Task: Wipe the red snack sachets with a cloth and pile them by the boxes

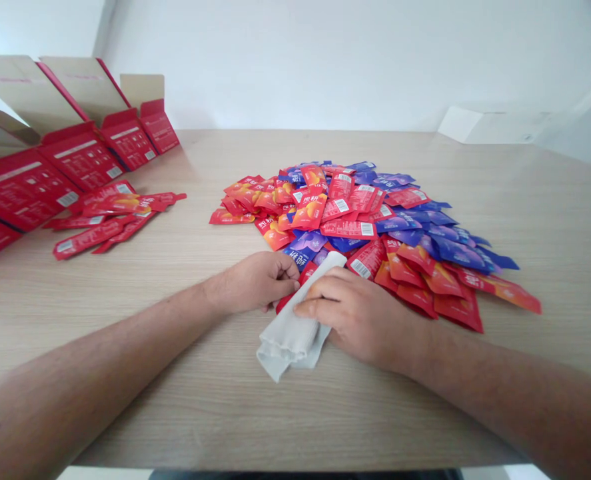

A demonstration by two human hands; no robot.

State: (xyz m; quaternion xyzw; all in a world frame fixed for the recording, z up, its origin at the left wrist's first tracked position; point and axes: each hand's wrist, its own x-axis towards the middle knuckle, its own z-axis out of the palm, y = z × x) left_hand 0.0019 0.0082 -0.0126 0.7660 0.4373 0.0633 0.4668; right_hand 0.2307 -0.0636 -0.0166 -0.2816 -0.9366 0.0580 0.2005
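My right hand (360, 317) is closed around a folded white cloth (292, 333), which slants over the front of a sachet pile, its loose ends toward the table's front edge. Under the cloth's left side a red sachet (284, 305) shows in part. My left hand (262, 283) is beside it with curled fingers, thumb and forefinger pinching the sachet's edge; the cloth hides the rest of it. Just beyond both hands spreads the pile of red-orange sachets (309, 212) and blue-purple sachets (458, 253), overlapping one another.
Several open red cartons (82, 160) stand in a row at the back left, flaps raised. In front of them lies a smaller heap of red sachets (108, 217). A white box-like object (490, 127) rests by the wall at the back right. Pale wooden table (215, 407) underneath.
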